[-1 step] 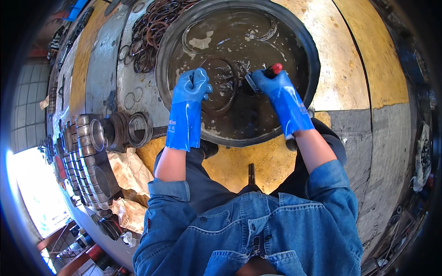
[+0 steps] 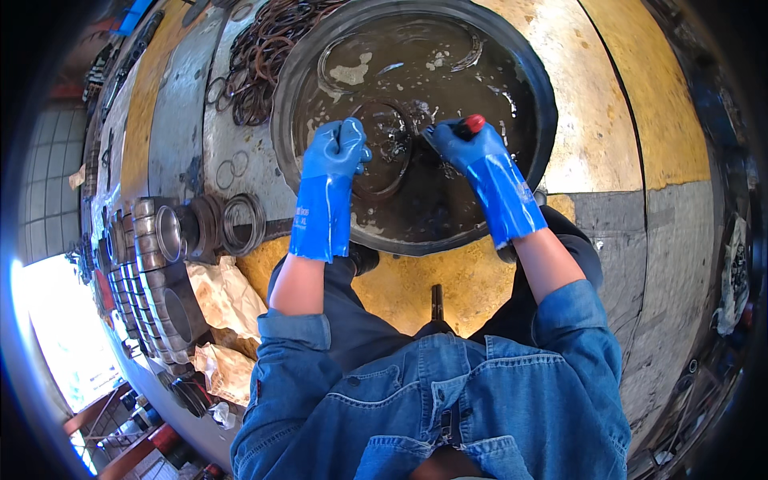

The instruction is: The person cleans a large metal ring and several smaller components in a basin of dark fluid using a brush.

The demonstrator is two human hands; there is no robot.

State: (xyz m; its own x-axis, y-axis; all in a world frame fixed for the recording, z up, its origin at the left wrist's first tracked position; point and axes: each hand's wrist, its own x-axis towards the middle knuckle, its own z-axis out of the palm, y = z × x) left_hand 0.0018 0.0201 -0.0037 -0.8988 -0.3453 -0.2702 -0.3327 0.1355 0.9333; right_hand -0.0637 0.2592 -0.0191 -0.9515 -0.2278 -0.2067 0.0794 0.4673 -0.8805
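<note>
My left hand [image 2: 334, 154], in a blue rubber glove, is closed round the left side of a thin dark metal ring [image 2: 411, 142]. The ring is tilted over murky liquid in a wide round tub [image 2: 546, 100], its lower part close to the surface. In my right hand [image 2: 478, 150], gloved alike, is a tool with a black handle and a red end [image 2: 475, 123]. The tool's other end points left toward the ring's right side; its shape is too dark to make out. Another ring lies partly under the liquid at the tub's far side.
A heap of rusty thin rings [image 2: 264, 60] lies beside the tub at the far left. Thick metal cylinder sleeves [image 2: 152, 272] stand in rows at the left, near crumpled brown paper [image 2: 224, 300]. Two small rings [image 2: 232, 170] lie on the metal floor plates.
My right hand and the tool have shifted slightly left and down. The splashing around the ring has lessened. My left hand has hardly moved.
</note>
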